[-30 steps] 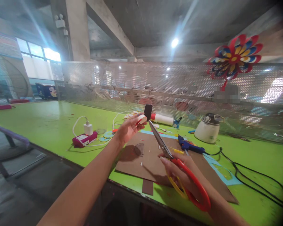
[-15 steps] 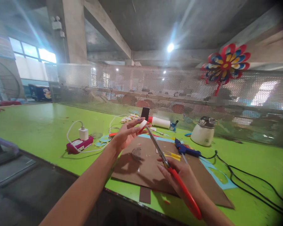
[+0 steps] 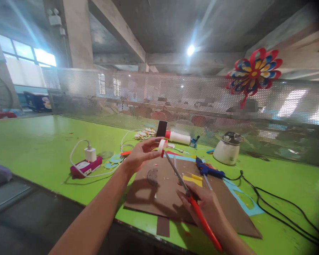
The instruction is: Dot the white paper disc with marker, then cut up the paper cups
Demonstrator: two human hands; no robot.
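Between the fingertips of my left hand [image 3: 145,152] is a small curved white paper piece with red edges [image 3: 162,146], held up above the board. Red-handled scissors [image 3: 187,189] are gripped in my right hand [image 3: 202,202]. Their blades point up and away, with the tips at the lower edge of the paper piece; I cannot tell whether they cut into it. Below both hands lies a brown cardboard sheet [image 3: 175,202]. Yellow paper scraps [image 3: 192,180] and a clear protractor [image 3: 152,177] rest on it.
A blue glue gun [image 3: 210,169] with a black cord lies to the right, near a white spray bottle [image 3: 227,150]. A purple power strip [image 3: 86,167] with a white charger is on the left. A phone [image 3: 162,129] and a white roll [image 3: 179,137] are behind my left hand.
My left hand has turned the paper piece, so more of its white curve and red edge shows. The scissors have dipped slightly, and the camera view has shifted a little.
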